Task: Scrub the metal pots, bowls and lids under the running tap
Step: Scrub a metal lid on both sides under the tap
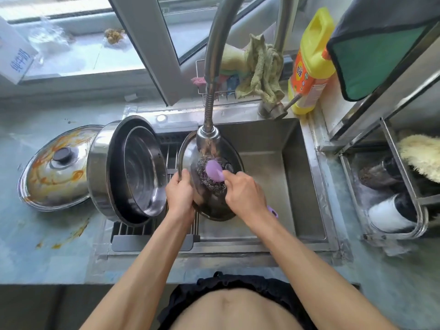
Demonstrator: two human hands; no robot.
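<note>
Right hand (244, 190) over purple scrubber handle (273, 211), lid (188, 151) knob half hidden.

Both forearms are bare, with no sleeves, watch or rings showing on the left hand (179, 194) or the right hand (245, 190). The midriff is bare too. Below it sits a black garment (238, 285) with a gathered, ruffled waistband.

Counter (59, 256) and sink (307, 186)

A stained lid (56, 170) lies on the counter; nested pots (128, 170) are tilted on the sink's rack (152, 232); a yellow bottle (309, 65) stands behind the sink.
</note>
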